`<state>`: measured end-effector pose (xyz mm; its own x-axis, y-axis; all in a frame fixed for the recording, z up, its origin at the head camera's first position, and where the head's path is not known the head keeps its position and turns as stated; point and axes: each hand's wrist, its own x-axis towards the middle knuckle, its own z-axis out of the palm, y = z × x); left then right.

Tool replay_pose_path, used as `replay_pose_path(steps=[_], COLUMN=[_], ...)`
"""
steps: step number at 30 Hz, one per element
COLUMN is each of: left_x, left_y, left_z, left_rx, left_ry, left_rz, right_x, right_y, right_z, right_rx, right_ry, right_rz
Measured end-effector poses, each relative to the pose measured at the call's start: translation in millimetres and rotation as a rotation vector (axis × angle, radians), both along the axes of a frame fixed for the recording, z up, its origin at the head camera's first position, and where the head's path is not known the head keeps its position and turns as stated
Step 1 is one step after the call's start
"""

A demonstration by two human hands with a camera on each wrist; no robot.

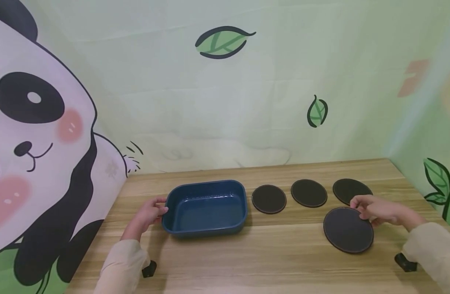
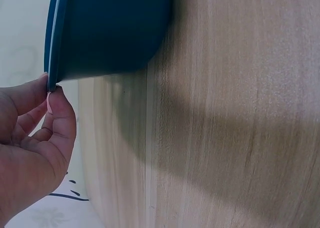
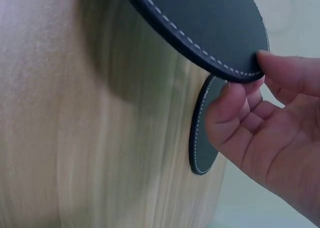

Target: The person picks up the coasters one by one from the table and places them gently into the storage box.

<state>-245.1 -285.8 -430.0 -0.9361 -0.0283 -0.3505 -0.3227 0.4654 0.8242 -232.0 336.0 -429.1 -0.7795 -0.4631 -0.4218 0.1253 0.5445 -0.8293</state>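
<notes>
A blue rectangular baking dish point(image 1: 206, 228) stands on the wooden table at left of centre. My left hand point(image 1: 149, 214) pinches the rim at its left end between thumb and fingers, plain in the left wrist view, where the dish wall point(image 2: 110, 32) shows. With thumb and curled fingers my right hand point(image 1: 379, 210) grips the edge of a round black stitched coaster point(image 1: 348, 230). In the right wrist view this coaster point(image 3: 210, 22) is held above the table, its shadow falling on the wood. Behind it lies another coaster point(image 1: 350, 190), partly covered by the right hand.
Two more round black coasters, a middle one point(image 1: 308, 193) and a left one point(image 1: 269, 199), lie in a row between the dish and the right hand. A printed cloth backdrop point(image 1: 166, 102) rises behind the table point(image 1: 247, 265), with a panda figure at left.
</notes>
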Motion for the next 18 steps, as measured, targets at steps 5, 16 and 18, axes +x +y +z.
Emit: replay_pose_path(steps=[5,16,18], left_x=[-0.3,0.2,0.2], left_y=[-0.2,-0.3,-0.3], left_z=[0.0,0.1,0.1], left_rx=[-0.011,-0.002,0.001], left_ry=[-0.002,0.004,0.001], left_rz=[0.005,0.005,0.003], right_x=[-1.8,-11.1,-12.5], right_y=[2.1,-10.7,-17.0], right_z=[6.4,19.5,21.3], right_rx=[-0.046,-0.244,-0.277], right_ry=[-0.016,-0.037,-0.052], right_rz=[0.034,0.068,0.054])
